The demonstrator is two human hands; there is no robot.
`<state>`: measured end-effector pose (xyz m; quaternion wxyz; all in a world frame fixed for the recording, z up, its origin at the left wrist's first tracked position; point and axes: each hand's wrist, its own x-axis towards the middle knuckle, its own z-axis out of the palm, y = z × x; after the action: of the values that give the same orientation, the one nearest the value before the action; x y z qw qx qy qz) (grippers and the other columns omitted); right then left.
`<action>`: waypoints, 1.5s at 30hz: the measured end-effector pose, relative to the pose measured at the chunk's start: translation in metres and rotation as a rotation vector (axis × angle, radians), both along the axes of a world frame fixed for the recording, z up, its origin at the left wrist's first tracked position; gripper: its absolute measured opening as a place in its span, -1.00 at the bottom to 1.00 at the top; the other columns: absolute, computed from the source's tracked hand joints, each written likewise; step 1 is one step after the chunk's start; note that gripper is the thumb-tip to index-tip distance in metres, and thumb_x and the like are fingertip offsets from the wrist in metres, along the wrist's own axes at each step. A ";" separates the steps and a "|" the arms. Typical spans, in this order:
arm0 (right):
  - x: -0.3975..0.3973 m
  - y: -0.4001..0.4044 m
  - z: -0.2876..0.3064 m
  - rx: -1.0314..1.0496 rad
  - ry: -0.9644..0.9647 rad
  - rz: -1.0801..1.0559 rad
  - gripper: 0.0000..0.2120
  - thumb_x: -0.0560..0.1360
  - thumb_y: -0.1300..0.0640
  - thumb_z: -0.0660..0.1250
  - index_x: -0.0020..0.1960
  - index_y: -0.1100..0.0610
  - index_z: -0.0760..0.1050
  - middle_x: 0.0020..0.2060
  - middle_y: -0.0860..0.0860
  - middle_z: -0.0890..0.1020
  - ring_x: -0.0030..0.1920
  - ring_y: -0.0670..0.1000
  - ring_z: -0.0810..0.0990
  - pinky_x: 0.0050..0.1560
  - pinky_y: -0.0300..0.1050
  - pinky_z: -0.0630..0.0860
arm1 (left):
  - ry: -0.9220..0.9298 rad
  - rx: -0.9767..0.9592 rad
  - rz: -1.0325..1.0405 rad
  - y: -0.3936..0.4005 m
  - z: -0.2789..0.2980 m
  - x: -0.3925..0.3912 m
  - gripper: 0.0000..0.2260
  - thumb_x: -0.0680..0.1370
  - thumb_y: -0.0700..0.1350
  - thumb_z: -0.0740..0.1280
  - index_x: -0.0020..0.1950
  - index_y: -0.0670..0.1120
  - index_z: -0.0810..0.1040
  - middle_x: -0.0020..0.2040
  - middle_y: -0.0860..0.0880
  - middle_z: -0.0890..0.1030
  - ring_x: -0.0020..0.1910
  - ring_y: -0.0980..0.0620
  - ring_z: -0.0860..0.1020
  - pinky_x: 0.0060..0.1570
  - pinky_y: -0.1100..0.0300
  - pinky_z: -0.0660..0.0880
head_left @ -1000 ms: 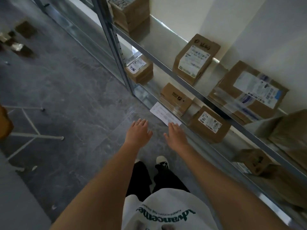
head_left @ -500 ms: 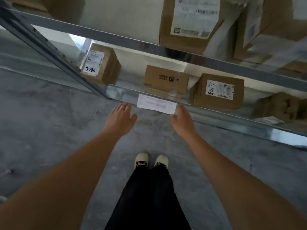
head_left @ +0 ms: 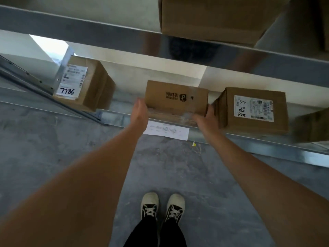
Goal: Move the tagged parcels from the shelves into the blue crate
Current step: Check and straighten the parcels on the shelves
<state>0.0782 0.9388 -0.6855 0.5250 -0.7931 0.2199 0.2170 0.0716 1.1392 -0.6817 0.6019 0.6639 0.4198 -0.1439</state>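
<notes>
While the middle cardboard parcel with the dark printed logo sits on the bottom shelf, the person now has a hand at each end of it, where half a second ago both hands hovered short of the shelf edge. The left hand lies flat against the box's left side, fingers straight; the right hand is pressed to its right side, squeezed in beside the neighbouring parcel with the handwritten label, its fingers hidden, so I cannot tell how that grip is set. The reach looks finished and the lift about to start, though the box is not yet raised as far as I can see. A white paper slip hangs over the shelf edge just below it, possibly its tag. Farther left on the same shelf stands a parcel marked 7786, well apart. The shelf above carries a larger box. The blue crate is nowhere in view, so carrying remains.
</notes>
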 end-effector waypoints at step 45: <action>0.001 0.018 0.025 0.477 0.127 -0.345 -0.85 0.61 -0.01 0.25 0.13 0.02 0.47 0.13 0.01 0.58 0.30 0.10 0.51 0.38 0.11 0.40 | -0.073 0.013 -0.047 0.048 0.021 0.022 -0.76 0.64 0.01 0.08 -0.11 -0.04 0.45 -0.08 -0.04 0.57 -0.06 0.04 0.51 0.16 0.12 0.45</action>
<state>0.0791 0.9568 -0.6604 0.7106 -0.5832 0.3266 0.2196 0.0940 1.1874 -0.6607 0.6089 0.6823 0.3827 -0.1312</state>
